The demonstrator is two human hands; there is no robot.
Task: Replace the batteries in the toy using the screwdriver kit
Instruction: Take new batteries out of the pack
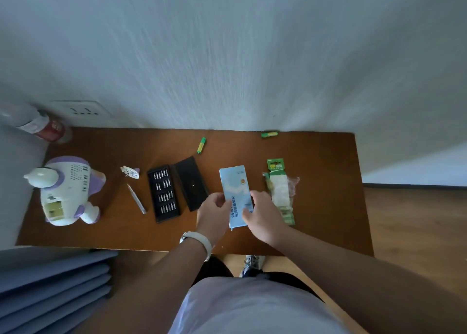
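Head view: blue box (233, 184) held over table (328, 207).
Left hand (214, 207): curled round its left edge.
Right hand (262, 217): pinching its right edge.
Toy (68, 192): table's left end.
Tip: set box clear of bit tray (165, 193).

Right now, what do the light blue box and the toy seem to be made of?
The light blue box looks like thin printed cardboard, matte, with crisp folded edges. The toy seems moulded plastic, smooth and slightly glossy, white and purple, rounded.
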